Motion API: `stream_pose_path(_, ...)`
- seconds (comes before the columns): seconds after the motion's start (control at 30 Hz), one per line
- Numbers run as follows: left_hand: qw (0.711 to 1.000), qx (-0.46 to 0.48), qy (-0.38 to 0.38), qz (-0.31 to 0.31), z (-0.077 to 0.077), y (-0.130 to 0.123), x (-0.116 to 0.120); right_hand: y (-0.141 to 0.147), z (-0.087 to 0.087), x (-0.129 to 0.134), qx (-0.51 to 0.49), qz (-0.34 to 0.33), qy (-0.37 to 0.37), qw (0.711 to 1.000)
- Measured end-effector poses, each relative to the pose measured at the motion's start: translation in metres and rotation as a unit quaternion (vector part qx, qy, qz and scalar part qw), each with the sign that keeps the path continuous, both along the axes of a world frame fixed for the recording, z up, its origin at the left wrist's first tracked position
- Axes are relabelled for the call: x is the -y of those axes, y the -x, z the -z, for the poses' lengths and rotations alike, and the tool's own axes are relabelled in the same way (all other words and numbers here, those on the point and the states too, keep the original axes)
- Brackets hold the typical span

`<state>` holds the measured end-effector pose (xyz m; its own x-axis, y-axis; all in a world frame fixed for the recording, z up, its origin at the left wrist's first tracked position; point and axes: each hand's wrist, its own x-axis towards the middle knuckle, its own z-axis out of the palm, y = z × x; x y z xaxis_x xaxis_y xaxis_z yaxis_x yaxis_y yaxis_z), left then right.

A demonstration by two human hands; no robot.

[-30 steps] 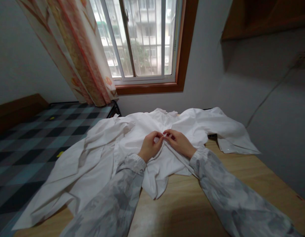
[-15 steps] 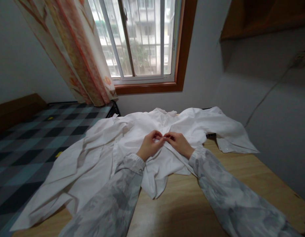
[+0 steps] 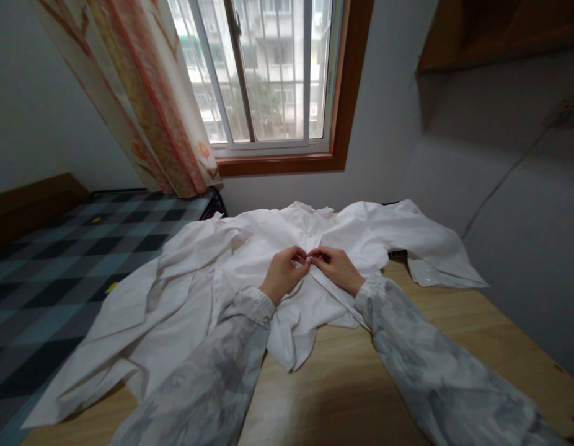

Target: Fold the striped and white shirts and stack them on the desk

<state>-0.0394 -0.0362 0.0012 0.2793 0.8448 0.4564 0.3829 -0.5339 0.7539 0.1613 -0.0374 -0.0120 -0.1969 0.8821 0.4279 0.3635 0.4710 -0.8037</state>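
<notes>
2 loose, grey-mottled sleeves [image 3: 207, 384] with gathered cuffs [image 3: 255, 305] reach over a smooth bench [image 3: 333, 396] of pale, grained wood. Beyond the cuffs, the left hand [image 3: 284, 272] and right hand [image 3: 336, 269] meet nearly tip to tip, fingers bent and drawn narrow, both pinching a little of the white shirt [image 3: 254, 248]; the exact bit between them is too small to make out. Thin and softly creased, the shirt spreads across the bench, long folds running near left, a broad, flattened arm stretching right. On the left lies a bed [image 3: 49, 303] in blue-grey and black checks. Farther off, a flowered curtain [image 3: 147, 105] hangs in pleats beside a window [image 3: 273, 80] edged with reddish-brown wood.
</notes>
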Motion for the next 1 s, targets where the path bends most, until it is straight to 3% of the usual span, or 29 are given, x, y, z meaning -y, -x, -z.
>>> stream_pose_path(0.43,0.991,0.077,0.105,0.037,0.007,0.004,-0.01,0.0,-0.004,0.002,-0.005,-0.018,0.002,1.0)
stream_pose_path(1.0,0.983,0.117,0.131,0.05,0.003,0.002,-0.007,0.0,-0.004,0.003,0.019,-0.022,-0.031,0.999)
